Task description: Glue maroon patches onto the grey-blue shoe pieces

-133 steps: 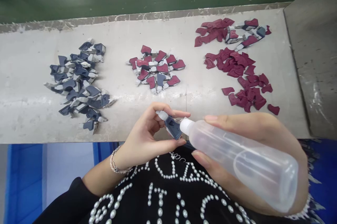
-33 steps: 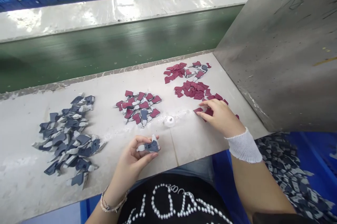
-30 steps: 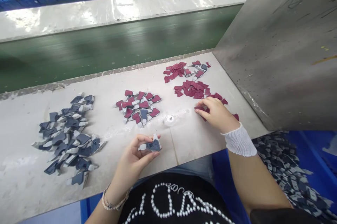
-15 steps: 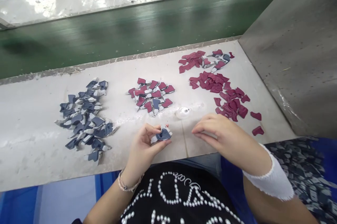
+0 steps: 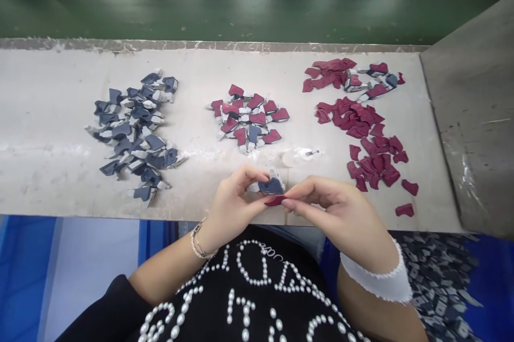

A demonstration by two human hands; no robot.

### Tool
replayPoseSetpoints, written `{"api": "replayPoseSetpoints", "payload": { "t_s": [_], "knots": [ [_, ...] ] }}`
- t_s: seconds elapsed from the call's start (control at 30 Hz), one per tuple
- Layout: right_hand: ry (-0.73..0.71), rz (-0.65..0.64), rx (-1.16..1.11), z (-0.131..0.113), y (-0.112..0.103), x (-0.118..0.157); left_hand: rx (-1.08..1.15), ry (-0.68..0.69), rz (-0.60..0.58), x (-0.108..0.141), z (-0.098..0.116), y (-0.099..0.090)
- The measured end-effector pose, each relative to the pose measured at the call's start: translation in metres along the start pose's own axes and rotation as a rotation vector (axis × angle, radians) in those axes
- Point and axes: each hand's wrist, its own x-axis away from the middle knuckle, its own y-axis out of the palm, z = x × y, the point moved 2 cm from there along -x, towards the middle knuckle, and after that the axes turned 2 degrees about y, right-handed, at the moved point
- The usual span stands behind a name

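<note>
Near the table's front edge, my left hand (image 5: 236, 200) grips a blue-grey piece (image 5: 272, 185) with light grey edges between fingers and thumb. My right hand (image 5: 329, 203) pinches a small dark red piece (image 5: 275, 201), which lies against the near side of the blue-grey piece, by my left thumb. Beyond my hands is a cluster of pieces with red tops (image 5: 257, 118), one blue-grey among them. Loose red pieces (image 5: 373, 162) lie in piles to the right. A large heap of blue-grey pieces (image 5: 140, 112) spreads at the left.
Behind the pale table (image 5: 48, 171) runs a green surface (image 5: 241, 5). A grey metal panel (image 5: 477, 112) stands at the right. Below the table are blue bins, one at the lower right (image 5: 493, 278) beside many small grey parts (image 5: 437, 278). A small metal bit (image 5: 312, 152) lies mid-table.
The view has tilted down and shifted. My right hand has come over to my left hand, and a red piece now shows in its fingertips, against the blue-grey piece.
</note>
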Motion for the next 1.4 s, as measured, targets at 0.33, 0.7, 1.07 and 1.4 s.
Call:
{"api": "replayPoseSetpoints", "payload": {
  "t_s": [0.33,0.7,1.07,1.4],
  "knots": [
    [0.055,-0.017,-0.204,0.006,0.005,-0.01,-0.108,0.104,0.019,0.003,0.002,-0.004],
    [0.04,-0.097,-0.155,0.006,0.002,-0.007,-0.098,0.154,-0.032,0.004,0.014,-0.006],
    [-0.047,-0.135,-0.032,-0.002,0.005,-0.001,-0.109,0.193,-0.06,0.01,0.026,-0.009],
    [-0.086,-0.144,-0.02,-0.011,0.005,0.0,-0.222,0.303,-0.022,0.012,0.03,-0.013]
  ]
}}
